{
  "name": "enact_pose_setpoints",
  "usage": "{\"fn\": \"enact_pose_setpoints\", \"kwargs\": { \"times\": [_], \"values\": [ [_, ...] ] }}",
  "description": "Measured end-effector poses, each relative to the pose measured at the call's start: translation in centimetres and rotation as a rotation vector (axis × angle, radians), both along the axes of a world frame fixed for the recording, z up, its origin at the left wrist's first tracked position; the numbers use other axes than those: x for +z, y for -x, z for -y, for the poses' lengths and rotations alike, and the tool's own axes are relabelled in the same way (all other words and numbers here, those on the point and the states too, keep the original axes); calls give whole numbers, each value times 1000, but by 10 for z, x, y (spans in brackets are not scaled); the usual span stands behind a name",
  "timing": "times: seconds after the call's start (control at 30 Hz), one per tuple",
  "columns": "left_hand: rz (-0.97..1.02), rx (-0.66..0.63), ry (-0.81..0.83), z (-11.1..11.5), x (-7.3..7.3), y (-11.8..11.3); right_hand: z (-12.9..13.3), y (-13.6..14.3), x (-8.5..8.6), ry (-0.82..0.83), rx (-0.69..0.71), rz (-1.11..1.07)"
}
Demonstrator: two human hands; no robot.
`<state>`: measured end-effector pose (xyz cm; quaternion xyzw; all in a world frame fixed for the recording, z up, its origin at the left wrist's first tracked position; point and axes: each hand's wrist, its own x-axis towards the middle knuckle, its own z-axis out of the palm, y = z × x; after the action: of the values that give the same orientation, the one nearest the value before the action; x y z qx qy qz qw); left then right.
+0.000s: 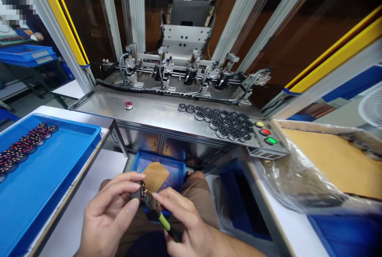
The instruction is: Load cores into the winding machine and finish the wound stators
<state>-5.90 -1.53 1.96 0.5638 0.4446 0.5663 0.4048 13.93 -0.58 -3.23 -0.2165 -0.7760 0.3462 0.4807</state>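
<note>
Coil part in left hand, green-handled tool in right hand

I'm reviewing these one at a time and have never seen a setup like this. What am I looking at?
There is no robot arm here: one picture, from a camera on the person's head, looks forward and down. The left hand holds a small wound motor stator; the right hand holds a green-and-black-handled tool, its tip hard to make out. Ahead is a machine with a row of metal fixtures. On its steel ledge sit one red-and-silver part and many dark ring-shaped parts, near yellow, red and green buttons. A blue tray at left holds more wound parts.
</note>
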Motion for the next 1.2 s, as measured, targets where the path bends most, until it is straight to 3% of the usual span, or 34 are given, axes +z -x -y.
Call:
{"fn": "enact_pose_setpoints", "kwargs": {
  "times": [0.3, 0.57, 1.2],
  "values": [
    [-26, 9, -18, 2, 2, -1, 2, 1, -3, -84, -46, -3],
    [-43, -11, -65, 0, 1, 1, 7, 2, -9, -29, -92, -3],
    [-114, -7, -115, -1, 6, -1, 4, 9, -2, -16, -155, -35]
  ]
}}
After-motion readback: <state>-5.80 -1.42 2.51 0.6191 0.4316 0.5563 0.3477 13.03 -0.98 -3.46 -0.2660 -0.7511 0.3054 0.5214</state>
